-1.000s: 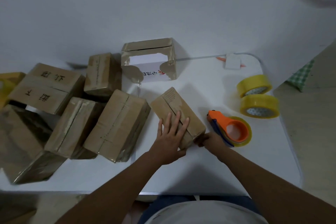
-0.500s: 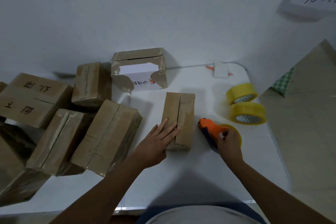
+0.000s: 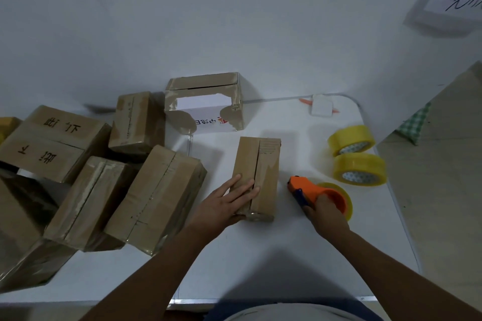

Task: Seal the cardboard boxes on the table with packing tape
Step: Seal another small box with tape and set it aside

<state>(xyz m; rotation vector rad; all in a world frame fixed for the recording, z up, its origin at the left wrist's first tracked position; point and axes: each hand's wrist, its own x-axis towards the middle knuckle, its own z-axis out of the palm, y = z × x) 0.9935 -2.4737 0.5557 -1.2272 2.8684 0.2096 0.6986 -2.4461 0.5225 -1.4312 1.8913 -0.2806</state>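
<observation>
My left hand (image 3: 227, 203) is spread flat on the box (image 3: 257, 177) mid-desk (image 3: 260, 263), fingers straight along its open seam. Right hand (image 3: 324, 212) is wrapped round the orange dispenser (image 3: 313, 191) just right of the box. Two yellow tape rolls (image 3: 358, 168) sit further right, more boxes (image 3: 156, 195) piled on the left.

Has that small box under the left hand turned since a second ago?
Yes. The box swung from slanted to roughly square with the table edge.
</observation>
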